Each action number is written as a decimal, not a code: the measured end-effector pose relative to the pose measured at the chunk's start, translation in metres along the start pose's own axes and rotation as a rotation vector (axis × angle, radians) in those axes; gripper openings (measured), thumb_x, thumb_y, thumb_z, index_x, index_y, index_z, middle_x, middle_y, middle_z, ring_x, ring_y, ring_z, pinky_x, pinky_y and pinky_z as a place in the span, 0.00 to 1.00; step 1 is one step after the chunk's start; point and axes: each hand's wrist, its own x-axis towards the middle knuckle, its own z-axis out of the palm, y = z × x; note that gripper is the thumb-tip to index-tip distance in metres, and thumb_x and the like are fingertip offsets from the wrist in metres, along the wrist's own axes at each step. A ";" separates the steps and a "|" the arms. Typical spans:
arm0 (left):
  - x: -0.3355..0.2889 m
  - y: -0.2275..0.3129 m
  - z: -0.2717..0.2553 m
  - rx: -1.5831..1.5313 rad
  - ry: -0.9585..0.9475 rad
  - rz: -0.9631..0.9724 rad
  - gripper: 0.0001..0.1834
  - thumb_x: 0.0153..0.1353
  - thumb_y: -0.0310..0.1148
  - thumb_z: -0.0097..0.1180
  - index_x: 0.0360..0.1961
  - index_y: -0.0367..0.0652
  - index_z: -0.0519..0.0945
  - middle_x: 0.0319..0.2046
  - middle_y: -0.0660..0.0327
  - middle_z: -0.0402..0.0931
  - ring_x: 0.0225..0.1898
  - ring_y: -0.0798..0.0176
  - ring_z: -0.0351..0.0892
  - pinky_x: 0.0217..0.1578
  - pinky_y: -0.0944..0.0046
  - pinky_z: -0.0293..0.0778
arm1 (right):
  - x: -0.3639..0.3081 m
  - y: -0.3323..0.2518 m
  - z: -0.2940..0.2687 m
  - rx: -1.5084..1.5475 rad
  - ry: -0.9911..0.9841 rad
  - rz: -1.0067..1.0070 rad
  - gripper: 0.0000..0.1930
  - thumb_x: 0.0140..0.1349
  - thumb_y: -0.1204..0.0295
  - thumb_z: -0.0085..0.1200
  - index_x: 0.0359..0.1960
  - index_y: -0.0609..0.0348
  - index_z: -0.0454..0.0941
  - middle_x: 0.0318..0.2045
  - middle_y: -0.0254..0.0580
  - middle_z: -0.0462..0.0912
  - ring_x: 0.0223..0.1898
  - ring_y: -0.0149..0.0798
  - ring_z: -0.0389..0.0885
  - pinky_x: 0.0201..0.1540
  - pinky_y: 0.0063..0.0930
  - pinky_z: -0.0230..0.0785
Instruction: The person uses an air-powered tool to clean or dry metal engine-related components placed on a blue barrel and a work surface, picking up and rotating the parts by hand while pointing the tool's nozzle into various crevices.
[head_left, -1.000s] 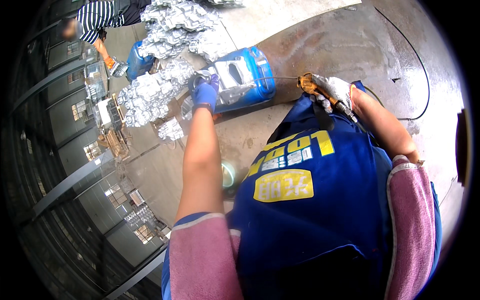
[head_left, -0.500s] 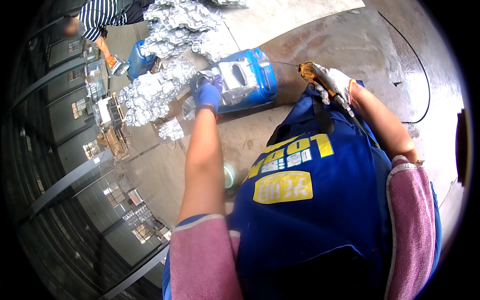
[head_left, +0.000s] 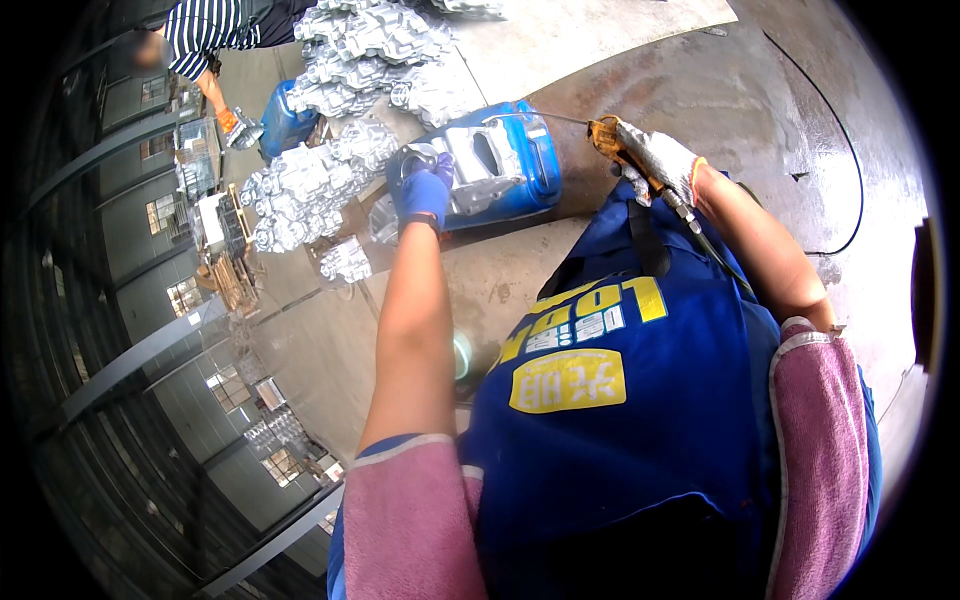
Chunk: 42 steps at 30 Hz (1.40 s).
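Note:
My left hand (head_left: 424, 192), in a blue-purple glove, grips the near-left end of a silvery metal casting (head_left: 455, 187) with a wide opening in it. The casting lies on a blue plastic drum (head_left: 541, 165) resting on its side. My right hand (head_left: 662, 165), in a white glove with an orange cuff, is closed around an orange hand-held air tool (head_left: 606, 138). A hose runs back from the tool along my right forearm. From its front a long thin rod (head_left: 560, 117) reaches left over the drum to the casting; its tip is hard to make out.
Piles of similar castings (head_left: 320, 175) lie beyond and left of the drum, with one small casting (head_left: 345, 260) apart. At the far left a person in a striped top (head_left: 205, 38) handles a part near another blue drum (head_left: 286, 120). A black cable (head_left: 850, 150) curves across the floor at right.
My right hand and the air tool have shifted slightly left, toward the casting. My left hand keeps its grip on the casting. The whole view has shifted a little.

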 end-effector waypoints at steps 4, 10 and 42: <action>-0.002 0.009 -0.006 -0.031 -0.027 0.029 0.38 0.60 0.61 0.53 0.53 0.34 0.76 0.50 0.40 0.77 0.54 0.40 0.75 0.55 0.54 0.68 | 0.003 0.007 -0.008 0.021 -0.116 0.004 0.25 0.69 0.49 0.46 0.39 0.64 0.74 0.21 0.39 0.78 0.11 0.33 0.73 0.12 0.23 0.68; -0.009 0.019 -0.017 0.004 -0.058 0.010 0.35 0.63 0.57 0.50 0.55 0.35 0.74 0.51 0.40 0.76 0.55 0.42 0.74 0.57 0.55 0.67 | -0.015 -0.002 0.000 -0.021 -0.060 -0.012 0.28 0.70 0.47 0.40 0.32 0.63 0.76 0.17 0.35 0.74 0.12 0.30 0.69 0.15 0.25 0.62; -0.046 0.047 -0.077 -0.067 -0.324 0.115 0.31 0.56 0.44 0.63 0.58 0.41 0.73 0.46 0.46 0.79 0.50 0.46 0.78 0.48 0.45 0.75 | -0.056 -0.002 -0.014 0.295 -0.189 0.013 0.25 0.70 0.49 0.43 0.40 0.63 0.75 0.27 0.41 0.81 0.27 0.36 0.82 0.31 0.30 0.77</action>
